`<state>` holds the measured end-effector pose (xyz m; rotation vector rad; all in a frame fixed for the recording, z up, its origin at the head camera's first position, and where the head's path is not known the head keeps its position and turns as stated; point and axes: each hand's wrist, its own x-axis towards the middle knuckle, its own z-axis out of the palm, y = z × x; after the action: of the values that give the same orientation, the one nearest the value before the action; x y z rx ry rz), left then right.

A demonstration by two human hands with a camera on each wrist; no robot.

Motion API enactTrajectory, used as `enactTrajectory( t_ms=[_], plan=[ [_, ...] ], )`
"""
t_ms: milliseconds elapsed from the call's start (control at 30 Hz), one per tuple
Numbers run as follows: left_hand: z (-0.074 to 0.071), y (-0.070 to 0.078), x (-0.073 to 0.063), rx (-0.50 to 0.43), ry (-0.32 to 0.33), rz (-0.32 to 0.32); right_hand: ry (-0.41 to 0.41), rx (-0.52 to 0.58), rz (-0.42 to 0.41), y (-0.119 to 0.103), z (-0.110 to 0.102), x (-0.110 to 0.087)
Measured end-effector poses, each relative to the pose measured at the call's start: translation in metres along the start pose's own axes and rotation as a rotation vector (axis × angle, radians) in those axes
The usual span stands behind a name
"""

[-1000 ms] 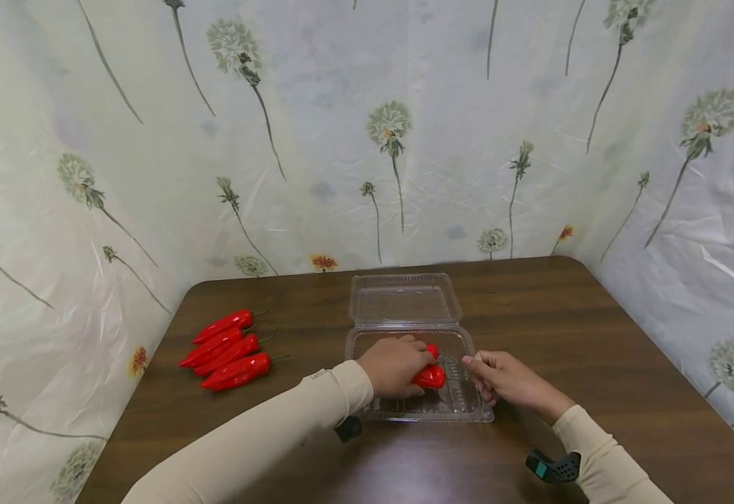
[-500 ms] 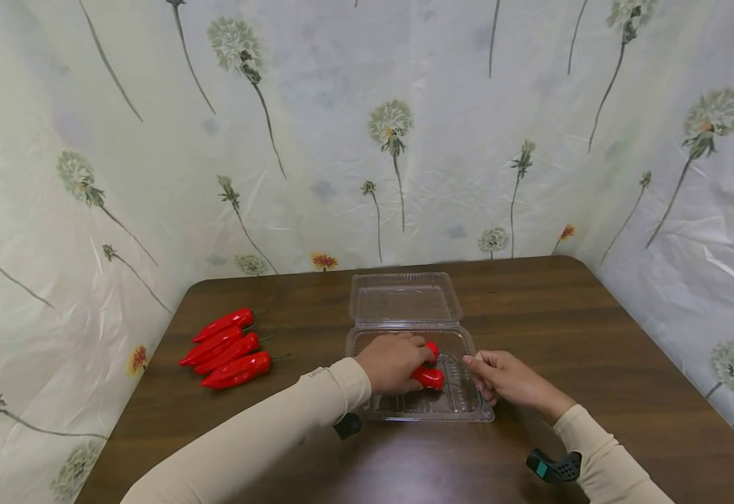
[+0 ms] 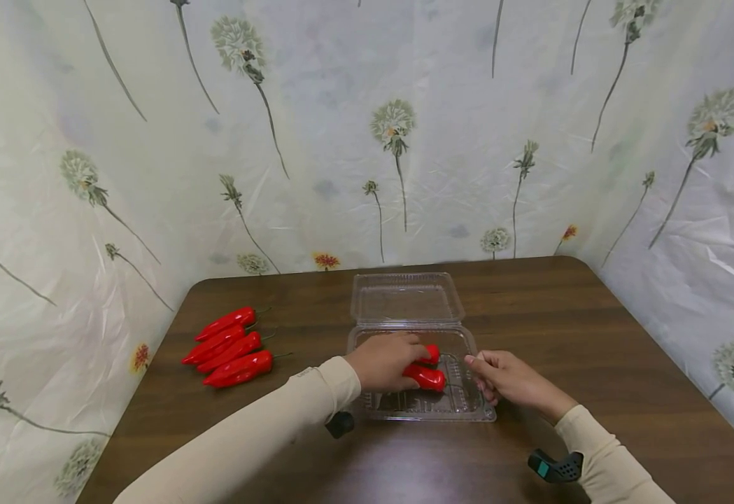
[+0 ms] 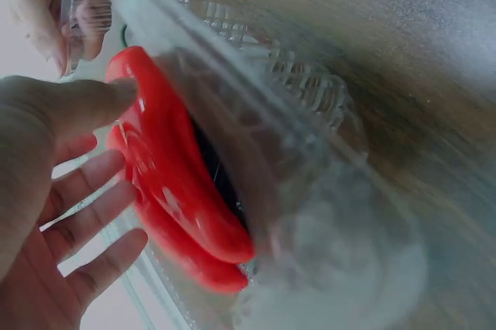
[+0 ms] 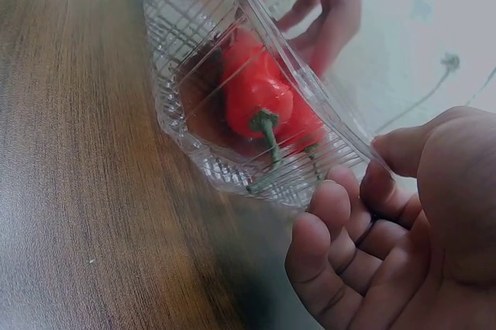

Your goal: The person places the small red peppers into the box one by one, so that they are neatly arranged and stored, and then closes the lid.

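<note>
A clear plastic clamshell container (image 3: 429, 419) lies with its hinged lid (image 3: 407, 302) folded back. Two red chili peppers lie side by side inside, the nearer pepper (image 3: 427, 379) and the farther pepper (image 3: 431, 355), their green stems toward the right end. Over them is my left hand (image 3: 382, 362). In the left wrist view its thumb touches the upper pepper (image 4: 174, 159), while the other fingers stay spread and fairly straight beside the lower one. My right hand (image 3: 508, 378) pinches the container's right rim between thumb and index finger; its remaining fingers curl loosely.
Several more red peppers (image 3: 238, 369) lie in a slanted group on the left of the dark wooden table (image 3: 593, 336). Behind the table hangs a pale flower-print sheet (image 3: 316, 140). Dark straps sit at both wrists, the right strap (image 3: 554, 467) plainly visible.
My left hand has shifted slightly left, uncovering more of the nearer pepper, which has moved a little left as well. The right hand keeps its place at the rim.
</note>
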<state>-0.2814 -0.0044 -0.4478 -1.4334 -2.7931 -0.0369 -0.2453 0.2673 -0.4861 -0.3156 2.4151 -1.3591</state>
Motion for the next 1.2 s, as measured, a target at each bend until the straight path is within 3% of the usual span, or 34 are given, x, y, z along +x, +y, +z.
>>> enactTrajectory(
  t_ms=[200,500,867,1200],
  plan=[
    [-0.007,-0.007,-0.009,-0.165,0.001,0.006,0.0,0.008,-0.004,-0.001,-0.001,0.0],
    [-0.015,-0.022,-0.034,-0.297,0.064,-0.018,-0.002,0.017,0.001,-0.001,0.0,0.002],
    [-0.021,-0.045,-0.085,-0.434,0.158,-0.123,-0.001,0.024,-0.014,0.003,0.0,0.004],
    [-0.024,-0.061,-0.125,-0.563,0.272,-0.157,-0.007,0.023,-0.015,-0.001,0.0,0.003]
  ],
)
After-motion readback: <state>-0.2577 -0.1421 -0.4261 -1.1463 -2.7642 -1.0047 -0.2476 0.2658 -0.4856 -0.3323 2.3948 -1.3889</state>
